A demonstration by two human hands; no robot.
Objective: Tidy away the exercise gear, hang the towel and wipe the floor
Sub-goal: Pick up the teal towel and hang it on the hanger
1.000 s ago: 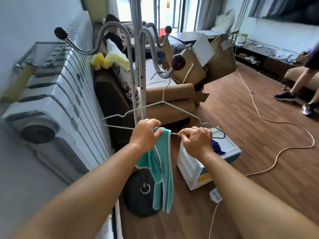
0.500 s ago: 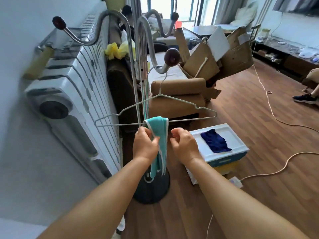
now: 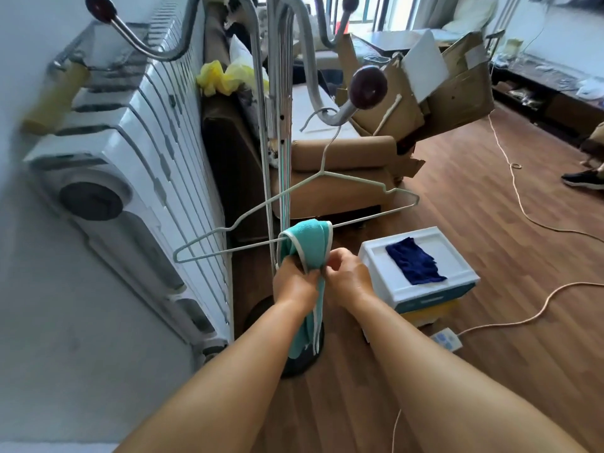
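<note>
The coat stand [image 3: 277, 132] served as the reference point. To its left stood a white radiator [image 3: 137, 178] against the wall. A wire hanger [image 3: 323, 178] hung by its hook from one of the stand's lower arms, just right of the pole. The teal towel [image 3: 305, 246] was draped over the hanger's bottom bar, directly in front of the pole, with both ends trailing down toward the stand's base.

The left hand [image 3: 294, 284] was clenched on the towel's hanging part below the bar. The right hand [image 3: 348, 276] pinched the same bunch of cloth from the other side, fingers closed on it. The two hands were touching or nearly so.

To the right of the stand sat a white box [image 3: 457, 279] with a dark blue cloth [image 3: 413, 261] lying on its lid. A rope [image 3: 523, 207] ran loose across the wood floor [image 3: 474, 371] further right.

Assessment: the towel-hanging step appeared nearly complete, since the towel was over the bar and only needed evening out and letting go. No exercise gear could be identified with certainty, so that step's status could not be judged. Floor wiping was judged not yet begun; the blue cloth looked a likely tool for it.
</note>
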